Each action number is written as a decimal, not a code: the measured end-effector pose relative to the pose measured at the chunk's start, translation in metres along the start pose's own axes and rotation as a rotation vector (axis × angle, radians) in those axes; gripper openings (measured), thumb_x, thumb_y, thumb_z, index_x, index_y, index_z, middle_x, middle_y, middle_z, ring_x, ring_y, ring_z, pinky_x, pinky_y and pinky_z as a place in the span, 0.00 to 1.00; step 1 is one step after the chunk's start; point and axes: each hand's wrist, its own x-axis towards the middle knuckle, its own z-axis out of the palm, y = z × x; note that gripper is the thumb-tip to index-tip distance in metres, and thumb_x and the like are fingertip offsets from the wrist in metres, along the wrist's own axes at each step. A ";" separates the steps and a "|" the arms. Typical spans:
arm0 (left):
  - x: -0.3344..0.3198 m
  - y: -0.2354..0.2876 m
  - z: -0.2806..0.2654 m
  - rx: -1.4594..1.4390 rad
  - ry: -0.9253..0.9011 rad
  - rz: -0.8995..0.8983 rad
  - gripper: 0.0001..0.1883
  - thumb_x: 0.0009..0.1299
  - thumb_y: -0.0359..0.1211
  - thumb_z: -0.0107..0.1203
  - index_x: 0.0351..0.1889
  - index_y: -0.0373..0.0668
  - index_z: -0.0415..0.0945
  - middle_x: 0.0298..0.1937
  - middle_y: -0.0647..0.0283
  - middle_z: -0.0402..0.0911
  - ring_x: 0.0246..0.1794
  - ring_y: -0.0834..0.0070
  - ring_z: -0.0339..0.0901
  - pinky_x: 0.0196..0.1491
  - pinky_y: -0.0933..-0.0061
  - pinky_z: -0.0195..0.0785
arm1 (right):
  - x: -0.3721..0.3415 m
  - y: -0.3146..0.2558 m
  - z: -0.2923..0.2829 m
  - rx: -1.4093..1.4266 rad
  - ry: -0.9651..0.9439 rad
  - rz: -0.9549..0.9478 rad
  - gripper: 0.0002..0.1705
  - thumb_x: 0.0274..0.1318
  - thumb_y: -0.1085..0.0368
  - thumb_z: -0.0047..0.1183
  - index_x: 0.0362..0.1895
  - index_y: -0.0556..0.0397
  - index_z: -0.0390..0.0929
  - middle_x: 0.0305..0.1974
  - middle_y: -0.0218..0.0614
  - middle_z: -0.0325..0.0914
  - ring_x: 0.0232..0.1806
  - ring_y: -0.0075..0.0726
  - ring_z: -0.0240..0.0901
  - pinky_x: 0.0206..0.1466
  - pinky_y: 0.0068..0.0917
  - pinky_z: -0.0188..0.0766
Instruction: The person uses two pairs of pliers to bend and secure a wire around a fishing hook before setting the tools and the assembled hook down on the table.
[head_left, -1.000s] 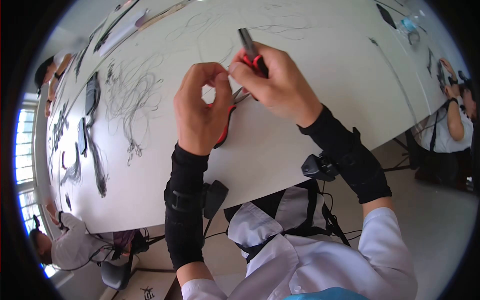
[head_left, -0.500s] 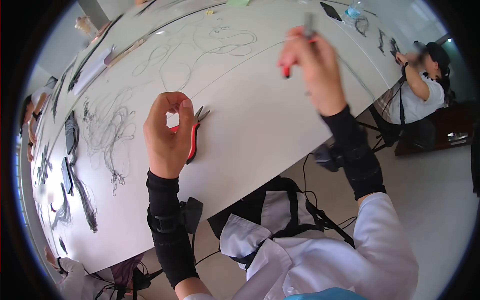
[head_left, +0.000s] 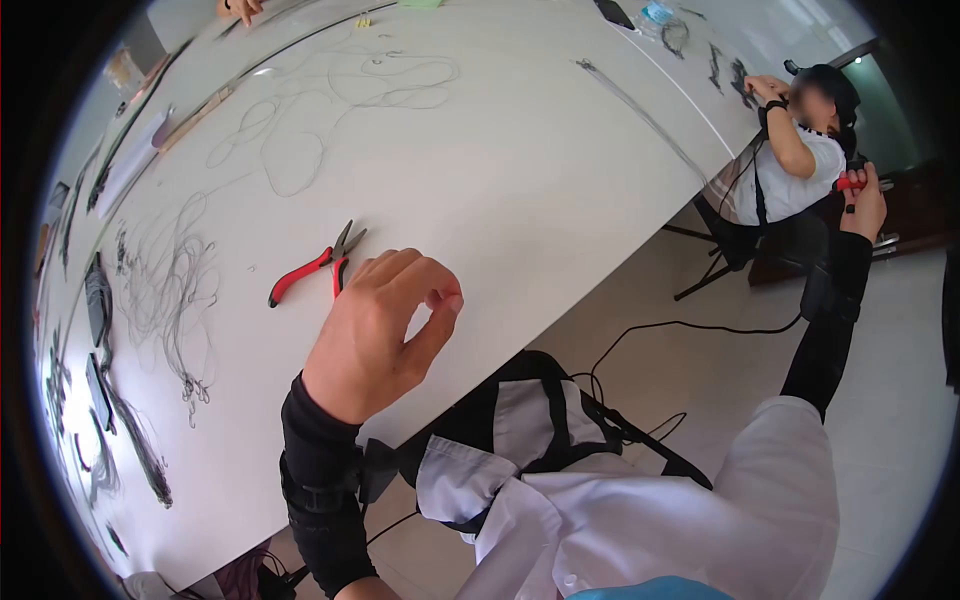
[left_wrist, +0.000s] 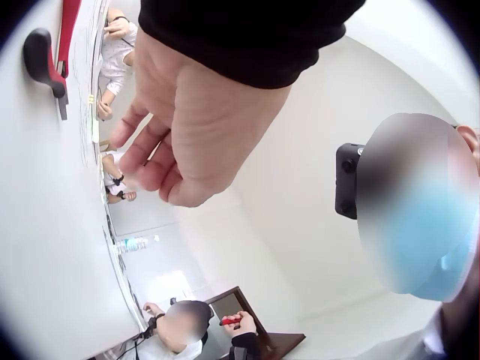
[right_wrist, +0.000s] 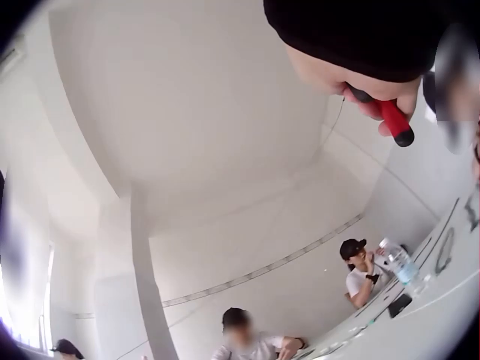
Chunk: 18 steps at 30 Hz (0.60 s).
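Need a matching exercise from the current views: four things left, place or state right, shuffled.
1. Left hand
2. Right hand
3. Pliers on the table
4. Water bottle

A. beside the black phone
B. lying open, red-handled
C. thumb and index fingertip together
D. out past the table edge, gripping a red-handled tool

Pairs: 1-C, 2-D, 3-B, 4-A

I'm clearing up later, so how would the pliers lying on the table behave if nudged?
The pliers would probably slide or pivot, not roll, lying flat with handles splayed. Their metal-looking jaws suggest something stiff and fairly heavy for its size.
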 end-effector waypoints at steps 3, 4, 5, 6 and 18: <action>0.003 -0.003 0.006 0.031 -0.006 -0.008 0.03 0.67 0.20 0.59 0.37 0.34 0.78 0.33 0.57 0.80 0.36 0.64 0.79 0.43 0.68 0.72 | -0.008 0.000 0.005 -0.194 -0.204 0.002 0.13 0.68 0.60 0.58 0.33 0.52 0.72 0.27 0.25 0.68 0.29 0.21 0.67 0.42 0.24 0.76; 0.004 -0.002 0.006 0.030 0.015 -0.015 0.04 0.67 0.20 0.59 0.38 0.34 0.78 0.34 0.57 0.80 0.36 0.65 0.79 0.43 0.68 0.72 | -0.019 0.002 0.022 -0.292 -0.298 0.017 0.13 0.67 0.59 0.58 0.33 0.52 0.73 0.27 0.25 0.68 0.28 0.21 0.67 0.40 0.23 0.74; 0.005 -0.002 0.007 0.028 0.037 -0.022 0.04 0.67 0.20 0.59 0.39 0.34 0.78 0.34 0.57 0.81 0.36 0.65 0.79 0.43 0.68 0.72 | -0.028 0.004 0.040 -0.389 -0.392 0.031 0.13 0.67 0.58 0.59 0.34 0.52 0.74 0.27 0.24 0.68 0.27 0.20 0.66 0.39 0.21 0.73; 0.005 -0.004 0.008 0.008 0.062 -0.041 0.04 0.68 0.20 0.59 0.39 0.34 0.78 0.35 0.57 0.81 0.37 0.66 0.80 0.44 0.69 0.72 | -0.032 0.019 0.057 -0.401 -0.467 -0.002 0.13 0.67 0.58 0.59 0.35 0.53 0.76 0.27 0.24 0.70 0.27 0.18 0.67 0.36 0.19 0.70; -0.033 0.002 -0.011 0.114 0.385 -0.144 0.06 0.69 0.19 0.55 0.41 0.36 0.78 0.34 0.58 0.82 0.33 0.67 0.80 0.42 0.73 0.74 | -0.064 0.161 0.323 -1.042 -0.758 -0.638 0.15 0.58 0.58 0.55 0.38 0.58 0.82 0.37 0.58 0.83 0.44 0.65 0.80 0.51 0.50 0.76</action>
